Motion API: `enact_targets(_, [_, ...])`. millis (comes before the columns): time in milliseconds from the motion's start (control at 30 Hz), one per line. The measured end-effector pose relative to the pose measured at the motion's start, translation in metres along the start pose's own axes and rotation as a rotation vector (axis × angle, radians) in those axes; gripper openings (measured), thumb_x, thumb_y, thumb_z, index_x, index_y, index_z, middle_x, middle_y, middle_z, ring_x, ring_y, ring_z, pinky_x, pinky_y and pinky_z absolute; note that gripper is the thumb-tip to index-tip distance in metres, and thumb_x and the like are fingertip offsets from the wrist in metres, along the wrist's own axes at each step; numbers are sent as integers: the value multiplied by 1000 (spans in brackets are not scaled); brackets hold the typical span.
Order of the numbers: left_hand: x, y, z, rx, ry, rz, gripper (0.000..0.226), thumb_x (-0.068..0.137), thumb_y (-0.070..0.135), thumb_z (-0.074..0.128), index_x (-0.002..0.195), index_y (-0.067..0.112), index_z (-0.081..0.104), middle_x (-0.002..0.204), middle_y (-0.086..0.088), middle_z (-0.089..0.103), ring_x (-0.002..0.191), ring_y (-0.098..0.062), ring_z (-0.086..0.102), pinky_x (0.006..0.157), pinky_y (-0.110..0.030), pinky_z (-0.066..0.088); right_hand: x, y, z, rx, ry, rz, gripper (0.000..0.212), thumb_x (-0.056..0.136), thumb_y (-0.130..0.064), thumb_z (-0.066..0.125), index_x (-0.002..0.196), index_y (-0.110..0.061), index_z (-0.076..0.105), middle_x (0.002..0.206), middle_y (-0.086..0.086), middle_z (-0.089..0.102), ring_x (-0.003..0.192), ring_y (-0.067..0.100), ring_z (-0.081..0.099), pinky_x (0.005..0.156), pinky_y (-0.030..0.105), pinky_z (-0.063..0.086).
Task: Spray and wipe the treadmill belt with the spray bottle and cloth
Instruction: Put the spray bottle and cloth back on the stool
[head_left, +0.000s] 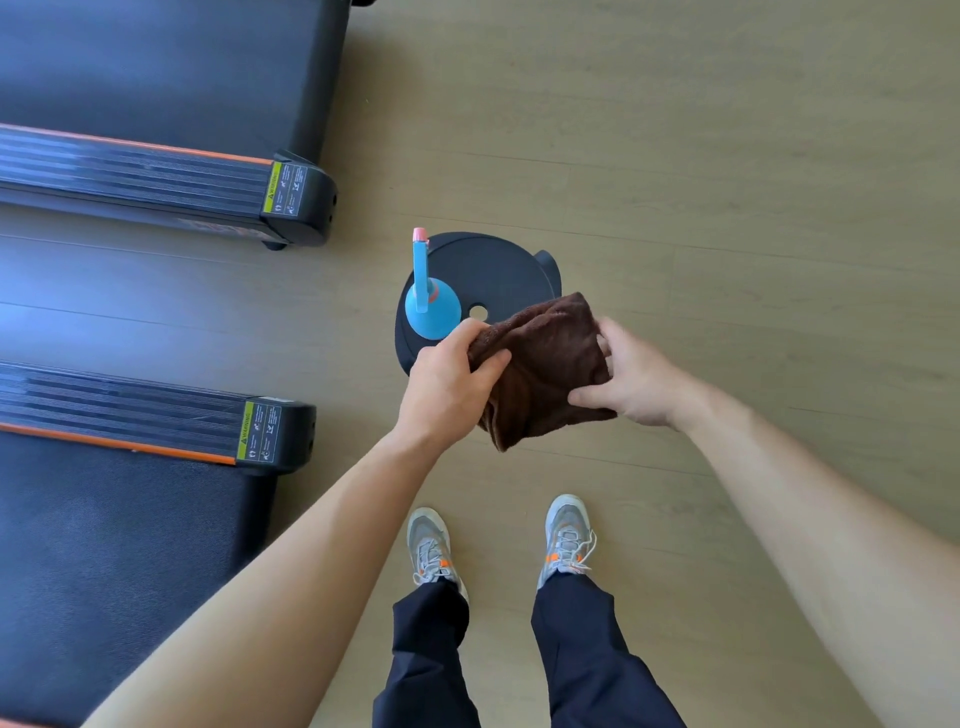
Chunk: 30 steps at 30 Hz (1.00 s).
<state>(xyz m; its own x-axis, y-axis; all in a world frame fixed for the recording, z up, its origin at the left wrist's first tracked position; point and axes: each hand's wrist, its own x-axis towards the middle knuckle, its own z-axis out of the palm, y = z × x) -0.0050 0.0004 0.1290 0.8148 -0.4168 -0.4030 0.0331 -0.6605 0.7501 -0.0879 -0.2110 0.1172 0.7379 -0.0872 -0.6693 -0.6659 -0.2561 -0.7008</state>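
**Cloth held in both hands above the stool, bottle standing by**

Both bare hands hold the brown cloth (543, 364) at the middle of the frame. The left grip (452, 382) is closed on its left edge, thumb on top. The right grip (636, 382) pinches the right edge, thumb laid across the fabric and fingers tucked behind it. The cloth hangs crumpled between them, off the floor.

Just beyond the left grip, the blue spray bottle (430, 304) with a pink nozzle stands upright on a round black stool (493, 265). The cloth and the left grip cover the stool's near edge.

The lower treadmill belt (104, 561) fills the lower left of the frame, partly hidden by the left forearm. The upper treadmill belt (156, 67) lies in the upper left. Each has a ribbed side rail with an orange stripe and a warning label (258, 430) at its end cap. A strip of wooden floor (727, 156) runs between the two machines.

At the bottom centre, grey sneakers (569, 538) and dark trousers stand on the floor, facing the stool.
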Motion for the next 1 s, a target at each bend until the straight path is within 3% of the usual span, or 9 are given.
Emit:
enact_targets(133, [7,2,9,-34,69,-100,19,105,29,63,120,17,64,98,7,65,88,-7,63,84,-23,54,11,8,-7,-170,105,129,37,76,-22,88,102,-18,63,92,4,71,88,26,69,86,42,56])
enact_targets(233, [13,1,13,-16,92,-149,26,105,27,63,128,16,63,105,4,66,88,-9,63,90,-28,56,17,3,-4,-307,143,58,35,81,-31,84,101,-25,57,91,0,67,84,24,64,76,35,50])
enact_targets(367, [26,1,24,28,27,-151,46,98,20,71,140,20,52,115,7,60,105,-11,59,96,-31,55,33,2,-6,-284,144,25,38,86,-14,76,113,-31,56,96,-11,64,90,22,63,77,33,49])
enact_targets(433, [34,0,34,84,1,-93,56,95,12,72,145,21,48,122,6,60,108,-9,56,96,-29,53,48,5,-5,-295,150,18,46,85,-6,67,122,-31,56,105,-6,66,90,23,62,71,31,45])
enact_targets(567, [51,-12,56,179,8,-62,46,98,9,64,140,24,51,126,-4,62,108,-18,61,95,-36,58,95,4,-3,-355,178,-16,57,84,3,53,128,-32,62,121,5,51,100,27,56,80,28,42])
enact_targets(667, [59,-32,63,197,-38,-175,40,101,11,61,139,23,55,128,-4,63,114,-22,64,99,-37,58,131,-4,-4,-378,213,-86,53,86,4,53,124,-30,67,123,6,56,107,27,58,85,25,41])
enact_targets(800, [57,-55,66,372,-110,-309,53,102,24,60,153,24,46,138,-6,59,115,-27,63,91,-41,56,151,0,7,-481,311,-20,59,90,-8,57,144,-30,49,138,7,43,122,34,50,97,37,44])
enact_targets(900, [55,-58,79,522,-128,-153,54,104,28,54,157,28,43,161,-6,42,143,-31,45,108,-48,49,133,21,23,-723,247,-78,60,93,-16,58,148,-34,41,149,4,34,132,34,39,98,43,43])
enact_targets(1000, [73,-64,90,751,-156,18,57,109,28,46,164,25,31,176,-8,17,162,-33,17,126,-52,28,128,49,31,-973,98,-193,72,101,-31,55,160,-38,14,168,-2,1,152,30,12,116,48,31])
